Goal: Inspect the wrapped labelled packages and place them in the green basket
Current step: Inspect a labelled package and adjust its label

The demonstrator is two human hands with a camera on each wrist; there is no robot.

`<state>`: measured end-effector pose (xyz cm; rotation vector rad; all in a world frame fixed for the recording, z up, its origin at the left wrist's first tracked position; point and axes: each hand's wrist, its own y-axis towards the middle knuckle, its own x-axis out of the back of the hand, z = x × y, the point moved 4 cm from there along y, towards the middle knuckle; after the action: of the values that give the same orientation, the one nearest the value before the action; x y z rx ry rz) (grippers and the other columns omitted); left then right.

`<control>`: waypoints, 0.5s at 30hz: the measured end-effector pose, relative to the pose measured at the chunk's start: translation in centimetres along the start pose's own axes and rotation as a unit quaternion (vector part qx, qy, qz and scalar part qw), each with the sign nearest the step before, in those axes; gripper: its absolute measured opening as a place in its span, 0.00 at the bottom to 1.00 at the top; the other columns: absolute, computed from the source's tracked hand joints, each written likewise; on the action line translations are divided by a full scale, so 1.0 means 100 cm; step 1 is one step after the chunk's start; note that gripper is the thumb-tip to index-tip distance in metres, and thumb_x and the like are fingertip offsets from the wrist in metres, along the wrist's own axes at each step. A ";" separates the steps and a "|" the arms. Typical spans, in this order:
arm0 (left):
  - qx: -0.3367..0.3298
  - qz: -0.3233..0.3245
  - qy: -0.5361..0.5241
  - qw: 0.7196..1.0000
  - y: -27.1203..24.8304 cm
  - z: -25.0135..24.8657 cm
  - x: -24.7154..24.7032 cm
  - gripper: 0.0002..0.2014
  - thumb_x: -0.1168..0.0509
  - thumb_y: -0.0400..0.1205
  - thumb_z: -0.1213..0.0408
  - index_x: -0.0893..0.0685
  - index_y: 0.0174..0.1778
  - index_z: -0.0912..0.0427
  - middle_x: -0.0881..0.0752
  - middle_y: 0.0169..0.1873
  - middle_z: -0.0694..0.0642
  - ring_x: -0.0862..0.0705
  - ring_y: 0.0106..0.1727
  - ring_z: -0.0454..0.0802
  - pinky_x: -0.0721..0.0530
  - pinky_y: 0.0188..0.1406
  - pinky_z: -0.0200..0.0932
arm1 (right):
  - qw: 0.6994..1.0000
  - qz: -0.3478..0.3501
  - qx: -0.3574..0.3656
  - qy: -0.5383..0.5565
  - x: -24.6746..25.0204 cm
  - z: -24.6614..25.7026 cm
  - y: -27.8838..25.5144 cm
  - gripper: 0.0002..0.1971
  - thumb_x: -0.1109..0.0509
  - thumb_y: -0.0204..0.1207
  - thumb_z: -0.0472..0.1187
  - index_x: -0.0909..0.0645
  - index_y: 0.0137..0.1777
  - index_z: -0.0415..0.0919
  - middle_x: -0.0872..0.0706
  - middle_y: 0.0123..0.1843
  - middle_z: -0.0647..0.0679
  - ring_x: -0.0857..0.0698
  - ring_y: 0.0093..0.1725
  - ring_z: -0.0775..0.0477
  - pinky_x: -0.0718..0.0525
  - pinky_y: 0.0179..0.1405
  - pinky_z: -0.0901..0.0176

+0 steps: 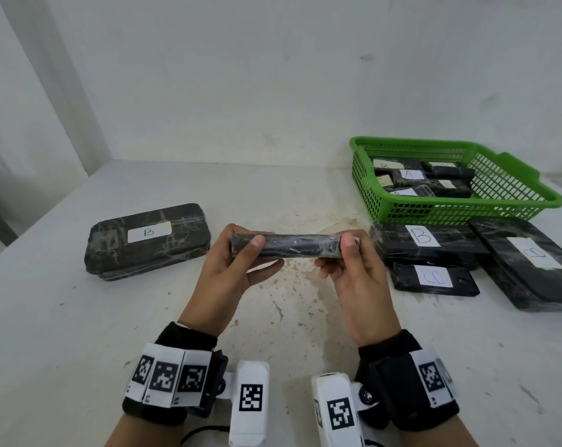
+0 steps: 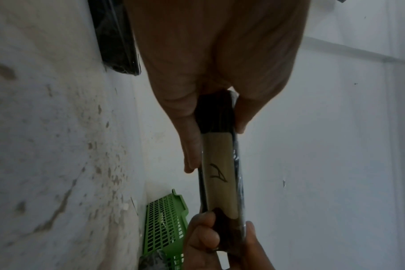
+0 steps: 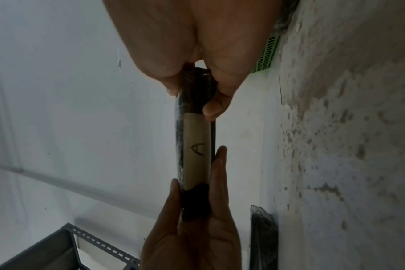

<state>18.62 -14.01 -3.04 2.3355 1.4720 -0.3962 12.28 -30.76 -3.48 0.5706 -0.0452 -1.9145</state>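
Black film-wrapped, the held package [image 1: 286, 249] is gripped at both ends above the middle of the white table [image 1: 79, 333], edge-on to the head camera. Its left end is pinched by the left hand [image 1: 237, 269], thumb on the near side and fingers behind; its right end is pinched the same way by the right hand [image 1: 354, 272]. In the wrist views a pale label [image 2: 217, 175] marked "A" is seen on the face turned away from the head camera, between the two grips.

At the upper right of the head frame the green basket [image 1: 515, 185] is set on the table, and several wrapped packages are lying inside it, one of them labelled "A" [image 1: 408, 174]. Just below the basket, at the right of the frame, three more packages are laid flat: one with a "B" label [image 1: 423, 236] touching the basket's near wall, a smaller one [image 1: 434, 279] below it, and a long one [image 1: 531, 262] at the right edge. At the left of centre another package labelled "B" [image 1: 147, 240] is lying alone, well apart from the rest.

Black wrist straps with white coded tags [image 1: 163, 379] are seen along the bottom of the frame. Stained, speckled patches are visible on the table under the hands.
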 end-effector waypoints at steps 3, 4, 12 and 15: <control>-0.010 -0.013 0.020 1.000 0.000 0.001 0.000 0.10 0.34 0.81 0.62 0.27 0.41 0.63 0.10 0.47 0.61 0.09 0.53 0.57 0.10 0.53 0.50 | 1.000 0.007 -0.015 0.019 0.000 -0.002 -0.001 0.15 0.38 0.84 0.52 0.26 0.46 0.38 0.17 0.41 0.43 0.18 0.37 0.49 0.20 0.36 0.62; -0.011 -0.018 0.023 1.000 0.000 0.001 0.000 0.12 0.32 0.83 0.62 0.28 0.40 0.63 0.10 0.45 0.59 0.09 0.52 0.57 0.10 0.53 0.50 | 0.999 0.009 -0.019 0.029 -0.001 -0.002 -0.001 0.19 0.35 0.81 0.57 0.26 0.47 0.38 0.17 0.42 0.42 0.18 0.38 0.49 0.19 0.37 0.61; 0.009 -0.019 0.012 1.000 -0.003 -0.002 -0.004 0.12 0.31 0.79 0.60 0.27 0.41 0.62 0.10 0.47 0.65 0.09 0.54 0.58 0.10 0.52 0.50 | 0.997 -0.009 0.001 -0.080 0.001 -0.003 -0.003 0.13 0.30 0.80 0.55 0.23 0.42 0.47 0.17 0.35 0.47 0.21 0.34 0.48 0.23 0.35 0.57; -0.007 -0.045 0.051 0.998 -0.003 -0.001 -0.003 0.14 0.28 0.76 0.63 0.28 0.39 0.62 0.10 0.45 0.64 0.09 0.54 0.61 0.10 0.53 0.52 | 0.996 -0.016 -0.001 -0.084 -0.001 -0.003 -0.003 0.14 0.32 0.80 0.53 0.24 0.43 0.43 0.17 0.35 0.44 0.22 0.33 0.47 0.24 0.33 0.56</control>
<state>18.21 -14.10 -2.88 2.3144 1.6265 -0.2932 12.17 -30.48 -3.82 0.4106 -0.1423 -1.9898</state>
